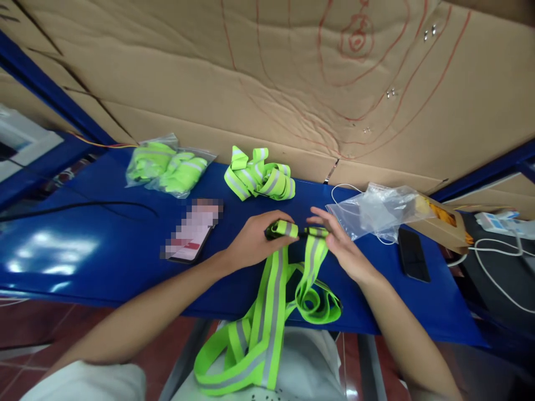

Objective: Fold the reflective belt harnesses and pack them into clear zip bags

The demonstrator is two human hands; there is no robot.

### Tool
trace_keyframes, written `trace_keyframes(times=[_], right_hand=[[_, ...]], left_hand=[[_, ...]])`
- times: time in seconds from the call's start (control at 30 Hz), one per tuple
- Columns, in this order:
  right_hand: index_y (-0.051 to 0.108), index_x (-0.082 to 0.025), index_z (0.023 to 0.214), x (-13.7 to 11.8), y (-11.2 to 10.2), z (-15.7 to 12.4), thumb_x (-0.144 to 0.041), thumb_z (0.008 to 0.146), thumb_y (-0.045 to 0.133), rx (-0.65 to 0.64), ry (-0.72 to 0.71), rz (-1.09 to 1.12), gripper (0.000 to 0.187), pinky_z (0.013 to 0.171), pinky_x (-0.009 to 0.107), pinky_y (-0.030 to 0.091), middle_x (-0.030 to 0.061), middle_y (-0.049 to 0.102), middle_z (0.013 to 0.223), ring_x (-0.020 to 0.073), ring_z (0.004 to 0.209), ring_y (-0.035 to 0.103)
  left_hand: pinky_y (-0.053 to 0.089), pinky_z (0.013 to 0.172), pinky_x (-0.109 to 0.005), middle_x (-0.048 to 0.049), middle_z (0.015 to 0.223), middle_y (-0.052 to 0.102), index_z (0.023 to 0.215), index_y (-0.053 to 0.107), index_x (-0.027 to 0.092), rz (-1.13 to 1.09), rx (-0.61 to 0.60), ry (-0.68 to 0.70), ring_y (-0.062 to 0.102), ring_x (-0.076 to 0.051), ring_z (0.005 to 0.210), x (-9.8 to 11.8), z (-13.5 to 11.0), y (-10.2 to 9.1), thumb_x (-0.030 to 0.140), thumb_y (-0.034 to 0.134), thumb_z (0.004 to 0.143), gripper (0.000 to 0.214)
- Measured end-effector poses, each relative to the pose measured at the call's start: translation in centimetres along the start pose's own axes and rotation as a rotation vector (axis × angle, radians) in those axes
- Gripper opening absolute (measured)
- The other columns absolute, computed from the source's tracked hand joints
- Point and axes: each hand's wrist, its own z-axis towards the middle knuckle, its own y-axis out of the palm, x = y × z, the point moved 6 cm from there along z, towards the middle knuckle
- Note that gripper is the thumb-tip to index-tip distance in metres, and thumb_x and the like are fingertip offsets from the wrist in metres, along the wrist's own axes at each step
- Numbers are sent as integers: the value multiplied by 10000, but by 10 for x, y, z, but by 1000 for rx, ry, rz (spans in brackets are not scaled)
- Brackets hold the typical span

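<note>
A neon-yellow strap with a grey reflective stripe runs from my hands over the table edge and lies in loops on my lap. My left hand is closed on a folded part of it, where a black piece, perhaps a buckle, shows at the fingers. Opposite, my right hand pinches another end low between thumb and fingers, its upper fingers stretched out. Something dark bridges the short gap between the two held parts; its shape is too small to make out. Below my right hand the strap curls into a loose coil.
Another tangled reflective strap lies by the cardboard wall. Bagged straps sit back left, near a lit phone. To the right are clear plastic bags, a dark phone and a cardboard box on the blue table.
</note>
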Motion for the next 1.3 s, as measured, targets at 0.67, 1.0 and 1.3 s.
trace_keyframes(times=[0.67, 1.0, 1.3], right_hand=[[657, -208, 944, -12, -24, 0, -68, 858, 543, 339, -310, -789, 199, 914, 413, 588, 121, 650, 1252, 270, 1155, 674], [570, -240, 1220, -23, 18, -9, -179, 883, 628, 206, -389, -702, 347, 1007, 480, 558, 136, 563, 1468, 298, 1321, 608], [583, -227, 1030, 15, -42, 11, -348, 963, 634, -102, 17, -178, 148, 681, 277, 547, 11, 708, 942, 139, 738, 657]], left_hand=[[484, 785, -248, -28, 1000, 691, 1073, 667, 169, -405, -61, -316, 635, -178, 880, -22, 10, -2, 469, 840, 784, 451], [528, 629, -215, 9, 906, 712, 1108, 679, 215, -899, 55, -602, 638, -123, 682, -37, 3, 9, 374, 931, 696, 508], [563, 574, -249, -16, 948, 730, 1376, 615, 252, -1145, -202, -384, 676, -145, 618, -15, -1, -1, 420, 958, 683, 791]])
